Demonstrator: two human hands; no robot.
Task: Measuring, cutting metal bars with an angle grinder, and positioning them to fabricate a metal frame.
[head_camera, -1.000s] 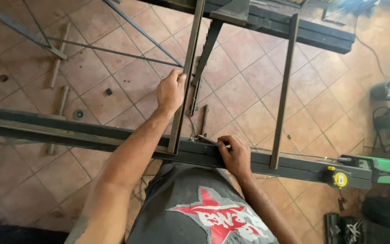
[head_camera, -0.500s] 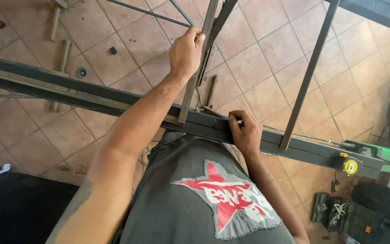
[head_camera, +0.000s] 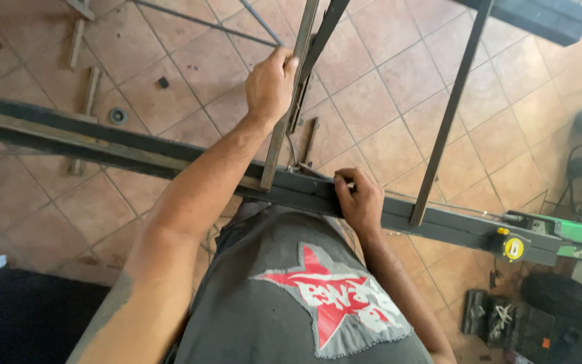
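Two upright steel bars on a long dark steel beam (head_camera: pixel 439 226) spanning the tiled floor (head_camera: pixel 385 135). Nearer upright bar (head_camera: pixel 284 114) gripped high by left hand (head_camera: pixel 271 87), fingers wrapped closed around it. Right hand (head_camera: pixel 360 200) on beam beside bar's foot, fingers curled narrow around something small, too small to tell. Second upright bar (head_camera: pixel 449 114) further right, untouched. Yellow round tape measure (head_camera: pixel 513 247) on beam's right end, green tool (head_camera: pixel 574 237) just beyond. Scrap offcuts (head_camera: pixel 89 94) upper left.

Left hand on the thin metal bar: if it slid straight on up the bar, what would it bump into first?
Probably the dark slanted metal strip crossing beside the upright grey bar just past the left hand; depth is unclear.
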